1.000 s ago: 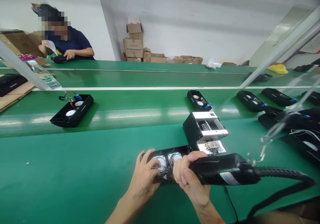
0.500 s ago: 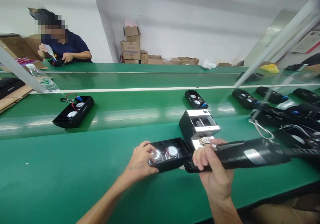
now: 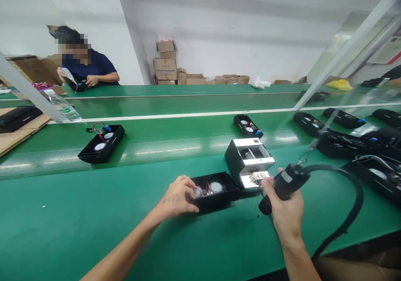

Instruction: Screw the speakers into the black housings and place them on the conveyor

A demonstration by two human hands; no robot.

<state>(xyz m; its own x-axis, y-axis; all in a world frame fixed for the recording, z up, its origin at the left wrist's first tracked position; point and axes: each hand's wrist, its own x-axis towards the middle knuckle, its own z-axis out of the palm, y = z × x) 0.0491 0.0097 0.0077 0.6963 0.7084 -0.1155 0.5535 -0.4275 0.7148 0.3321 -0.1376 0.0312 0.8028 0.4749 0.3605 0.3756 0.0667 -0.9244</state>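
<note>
My left hand (image 3: pixel 178 196) grips the left end of a black speaker housing (image 3: pixel 216 200), thumb on the near wall and fingers over the rim. Two round white-backed speakers with red wires sit inside the housing. In my right hand (image 3: pixel 286 210) is a black electric screwdriver (image 3: pixel 290 182), tilted, its lower end down to the left near the bench. A thick black cable runs from its top. Just behind the two hands stands a black and silver screw feeder (image 3: pixel 250 162), close to the housing's right end.
Another open housing (image 3: pixel 102 145) with loose wires lies on the belt (image 3: pixel 175 132) at left, and one more (image 3: pixel 248 126) behind the feeder. Several black housings (image 3: pixel 376 176) crowd the right. A water bottle (image 3: pixel 64 106) leans near a post. Across the line a co-worker (image 3: pixel 90 65) handles a black part.
The screwdriver has swung from nearly level across the housing's right end to a steep tilt, and my right hand has shifted right, away from the housing. My left hand keeps its hold.
</note>
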